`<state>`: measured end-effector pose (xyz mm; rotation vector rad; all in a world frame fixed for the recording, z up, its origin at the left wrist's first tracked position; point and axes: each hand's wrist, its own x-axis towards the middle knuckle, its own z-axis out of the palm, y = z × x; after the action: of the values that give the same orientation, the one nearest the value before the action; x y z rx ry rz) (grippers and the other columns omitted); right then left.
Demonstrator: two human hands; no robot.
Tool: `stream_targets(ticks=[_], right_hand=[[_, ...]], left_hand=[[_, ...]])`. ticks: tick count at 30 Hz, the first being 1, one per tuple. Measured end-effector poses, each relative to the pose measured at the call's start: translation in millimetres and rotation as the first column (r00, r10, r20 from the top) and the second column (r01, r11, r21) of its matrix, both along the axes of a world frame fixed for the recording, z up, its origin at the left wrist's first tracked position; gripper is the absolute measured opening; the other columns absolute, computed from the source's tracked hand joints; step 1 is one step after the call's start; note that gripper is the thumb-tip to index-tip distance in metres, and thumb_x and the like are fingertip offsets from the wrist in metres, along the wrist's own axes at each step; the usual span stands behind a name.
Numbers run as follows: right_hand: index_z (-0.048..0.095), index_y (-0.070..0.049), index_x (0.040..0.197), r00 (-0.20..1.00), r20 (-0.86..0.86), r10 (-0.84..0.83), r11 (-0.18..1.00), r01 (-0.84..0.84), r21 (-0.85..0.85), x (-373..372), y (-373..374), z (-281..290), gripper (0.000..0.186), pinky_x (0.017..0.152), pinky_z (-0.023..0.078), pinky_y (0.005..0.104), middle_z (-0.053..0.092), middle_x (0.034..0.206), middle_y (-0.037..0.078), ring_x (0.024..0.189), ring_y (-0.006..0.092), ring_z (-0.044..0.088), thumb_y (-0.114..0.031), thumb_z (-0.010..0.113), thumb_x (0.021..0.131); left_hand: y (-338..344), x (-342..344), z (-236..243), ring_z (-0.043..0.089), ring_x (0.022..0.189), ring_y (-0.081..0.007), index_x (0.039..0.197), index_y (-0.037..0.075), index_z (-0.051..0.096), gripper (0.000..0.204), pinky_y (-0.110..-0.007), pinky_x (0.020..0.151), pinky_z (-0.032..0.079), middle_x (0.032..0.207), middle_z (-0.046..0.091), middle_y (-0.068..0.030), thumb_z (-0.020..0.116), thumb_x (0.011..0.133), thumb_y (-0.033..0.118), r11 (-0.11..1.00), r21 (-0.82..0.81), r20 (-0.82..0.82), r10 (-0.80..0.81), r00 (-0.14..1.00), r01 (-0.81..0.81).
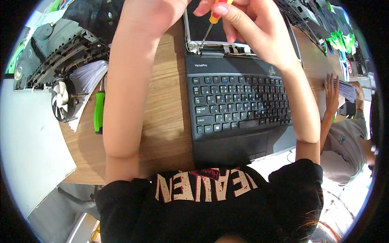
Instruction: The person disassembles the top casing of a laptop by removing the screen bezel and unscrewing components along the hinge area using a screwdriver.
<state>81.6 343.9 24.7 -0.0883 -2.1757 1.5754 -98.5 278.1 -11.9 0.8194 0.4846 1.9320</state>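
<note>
A black laptop (239, 141) lies open on the wooden table, its keyboard toward me. The frame strip along the screen's lower edge is off, baring the silver hinge (194, 47) at the left corner. My right hand (253, 30) is closed on a small screwdriver (214, 17) with a yellow and red handle. Its thin shaft slants down to the left, the tip at or very near that hinge. Above the screen's left side, my left hand (158, 14) runs out of the top edge, so its fingers are hidden.
Left of my left forearm lie a green-handled screwdriver (99, 111), a cooling fan (63, 99) and a fanned paper stack (91, 77). Dark metal chassis parts (60, 52) stand behind them. More equipment (304, 22) fills the far right. A co-worker (344, 141) at right holds papers (344, 90).
</note>
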Motion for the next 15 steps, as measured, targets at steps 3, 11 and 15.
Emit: stream_targets(ticks=[3,11,15], right_hand=[[0.05,-0.004,0.115,0.999,0.047,-0.009,0.999,0.007,0.042,-0.4,10.3,0.3,0.013,0.056,0.043,0.0177,0.06,0.094,0.003,0.066,0.0053,0.053,-0.008,0.048,0.103],[0.056,-0.003,0.108,0.99,-0.001,-0.139,0.99,0.139,-0.01,-9.4,13.8,-12.6,0.011,0.057,0.041,0.017,0.056,0.086,0.0,0.067,0.004,0.054,-0.011,0.056,0.101],[0.062,-0.001,0.112,0.981,-0.006,-0.193,0.977,0.192,0.093,-11.4,10.6,-1.8,0.018,0.052,0.044,0.0169,0.063,0.089,0.001,0.062,0.0027,0.056,-0.008,0.065,0.096]], left_hand=[[0.4,-3.8,5.7,0.059,0.118,-0.0326,0.115,-0.014,0.056,0.028,-0.038,0.106,0.046,0.121,0.062,-0.0248,0.048,0.098,0.007,0.991,-0.126,0.083,-0.039,0.996,0.049],[2.0,-1.4,9.7,0.058,0.12,-0.0342,0.117,-0.015,0.053,0.03,-0.039,0.106,0.046,0.121,0.06,-0.0274,0.047,0.098,0.008,0.985,-0.164,0.089,-0.035,0.995,0.05],[0.2,-3.7,8.6,0.057,0.121,-0.0342,0.12,-0.015,0.05,0.032,-0.038,0.107,0.046,0.124,0.058,-0.0276,0.047,0.099,0.008,0.994,-0.084,0.029,-0.073,0.997,0.075]])
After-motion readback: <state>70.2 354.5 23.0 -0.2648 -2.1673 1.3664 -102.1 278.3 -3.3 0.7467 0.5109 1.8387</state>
